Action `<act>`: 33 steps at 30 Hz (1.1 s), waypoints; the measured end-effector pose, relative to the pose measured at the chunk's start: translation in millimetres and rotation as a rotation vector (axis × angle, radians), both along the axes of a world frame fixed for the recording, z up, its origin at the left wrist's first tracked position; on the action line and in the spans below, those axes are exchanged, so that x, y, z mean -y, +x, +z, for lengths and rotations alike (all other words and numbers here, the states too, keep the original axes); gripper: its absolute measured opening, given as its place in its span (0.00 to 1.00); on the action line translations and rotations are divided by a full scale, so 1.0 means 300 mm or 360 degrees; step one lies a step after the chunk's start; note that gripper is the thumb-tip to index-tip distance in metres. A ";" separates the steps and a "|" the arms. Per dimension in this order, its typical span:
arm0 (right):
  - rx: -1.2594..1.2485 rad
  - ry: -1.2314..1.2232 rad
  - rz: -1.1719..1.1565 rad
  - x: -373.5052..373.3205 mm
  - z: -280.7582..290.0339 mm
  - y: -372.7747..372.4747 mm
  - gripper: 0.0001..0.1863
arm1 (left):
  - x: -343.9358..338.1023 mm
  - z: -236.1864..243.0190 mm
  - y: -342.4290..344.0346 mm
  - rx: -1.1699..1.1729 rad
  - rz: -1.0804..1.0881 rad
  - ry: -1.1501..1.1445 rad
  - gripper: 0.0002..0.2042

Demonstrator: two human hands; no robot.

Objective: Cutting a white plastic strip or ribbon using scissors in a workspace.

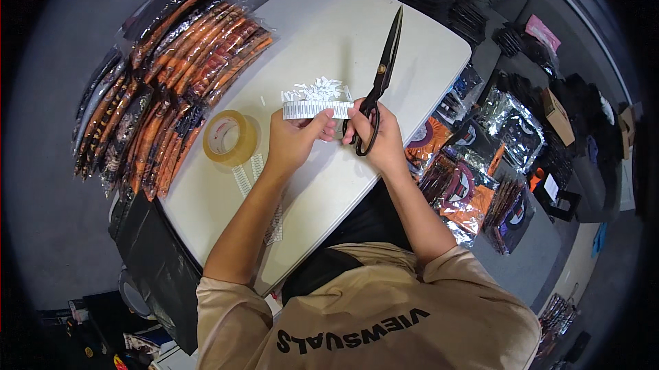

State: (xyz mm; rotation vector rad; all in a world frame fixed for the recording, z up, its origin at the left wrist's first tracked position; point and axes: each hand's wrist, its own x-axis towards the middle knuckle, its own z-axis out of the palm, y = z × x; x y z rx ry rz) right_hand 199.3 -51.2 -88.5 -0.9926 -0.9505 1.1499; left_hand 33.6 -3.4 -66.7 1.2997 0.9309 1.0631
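Note:
A short strip of white printed labels (309, 109) stretches between my two hands above the white table (295, 40). My left hand (295, 138) is closed on its left part, the thumb lying along the lower edge. My right hand (386, 138) grips a large pair of black scissors (386, 68) by the handles, and its thumb and fingertips also touch the strip's right end. The blades point away from me and look closed together. Just beyond the strip lies a heap of small white cut pieces (322, 87).
Left of my left hand lies a roll of clear tape (211, 153). More label strips (241, 179) trail toward me under my left forearm. Stacks of orange and black bagged goods (206, 47) stand along the left edge. Similar plastic-wrapped packs (467, 188) are to the right.

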 end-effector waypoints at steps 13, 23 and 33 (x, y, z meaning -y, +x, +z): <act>0.0577 0.0175 0.0289 0.051 0.040 -0.032 0.17 | -0.057 0.167 -0.104 0.0211 0.0404 0.0224 0.10; 0.0464 0.0179 0.0448 0.081 0.041 -0.092 0.15 | -0.077 0.262 -0.078 0.0477 0.0579 0.0366 0.11; 0.0698 0.0234 0.0590 0.102 0.046 -0.086 0.13 | -0.041 0.229 -0.088 0.0471 0.0536 0.0325 0.11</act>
